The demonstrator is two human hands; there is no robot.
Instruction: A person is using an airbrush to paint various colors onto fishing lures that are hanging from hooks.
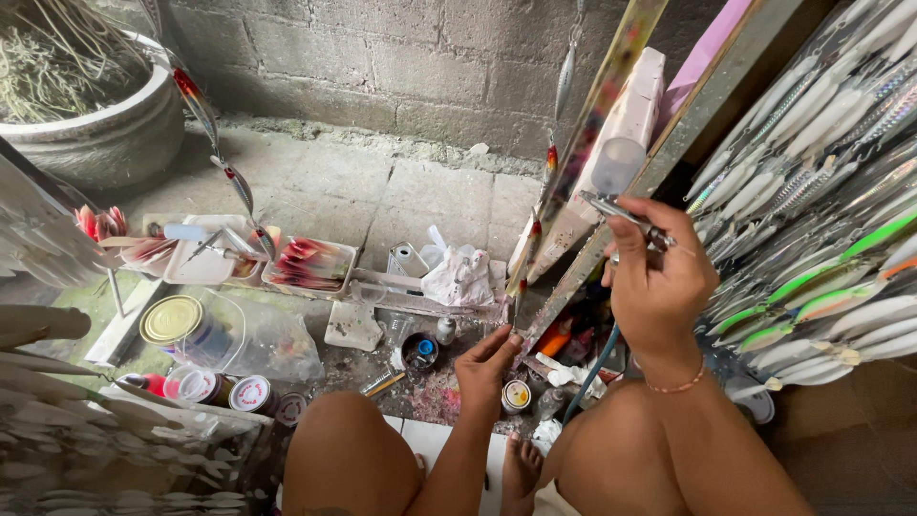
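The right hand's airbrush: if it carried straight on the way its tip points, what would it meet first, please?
Probably the paint-spattered slanted board: the right hand aims the airbrush up-left toward it. Depth is unclear.

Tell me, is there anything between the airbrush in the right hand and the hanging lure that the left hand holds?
Nothing visible stands between them. The right hand holds the airbrush, its tip toward the hanging lure. The left hand pinches the lure's lower end, below that gap.

Stained concrete floor (363, 191) carries paint tins (177, 325), small jars (418, 350), trays (310, 268), crumpled rag (458, 277)
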